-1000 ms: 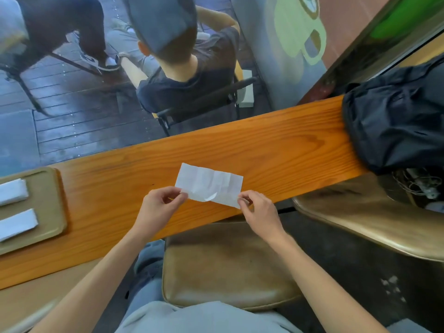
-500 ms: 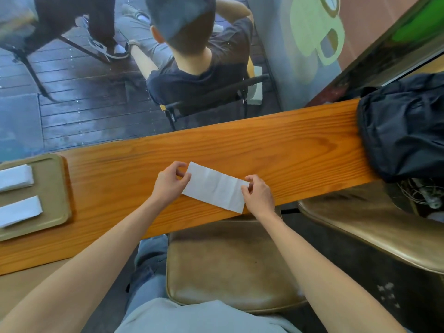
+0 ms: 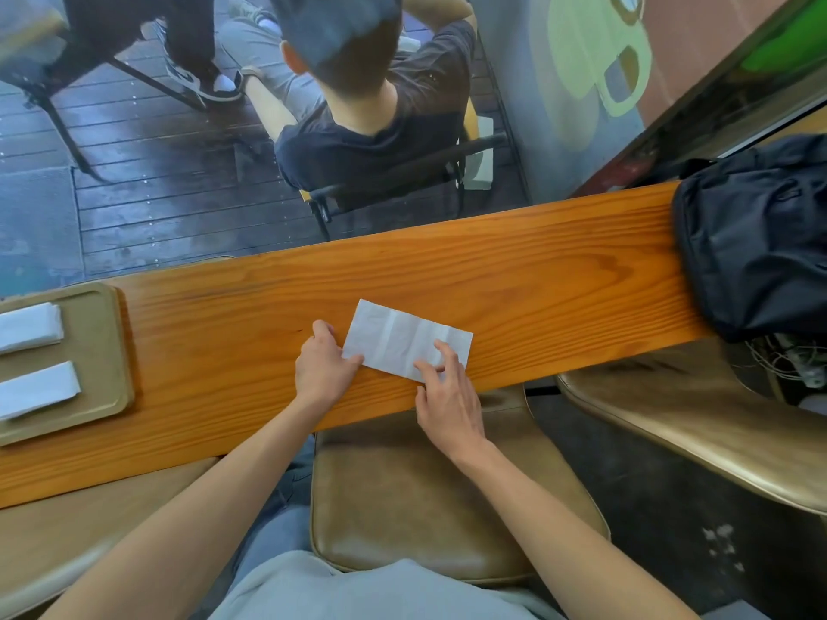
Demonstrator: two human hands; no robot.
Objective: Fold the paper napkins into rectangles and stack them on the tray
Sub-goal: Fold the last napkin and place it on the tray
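On the wooden table (image 3: pixel 537 279), near its front edge and close before the person, lies the paper napkin (image 3: pixel 402 340), already a long rectangle with faint cross-creases; the left hand (image 3: pixel 324 362) pins its left end, fingers curled and thumb laid on the near corner, pinching nothing; the right hand (image 3: pixel 445 393) rests spread fingertips flat on the right part, pressing rather than gripping. I judge the napkin very light, soft and limp; it will likely slide on the smooth wood and crumple or tear if dragged, so one end is best held down while the other is lifted by a corner or short edge, the fold then flattened with open fingers. Well apart at far left stands the tray (image 3: pixel 105 351), bearing two folded napkins (image 3: pixel 38 387); both run out of the head view's left edge, so their full length and how many layers each holds cannot be told. The napkin's near right corner is covered by the right hand; a dark bag (image 3: pixel 756 234) sits at the table's right end, partly cut off.
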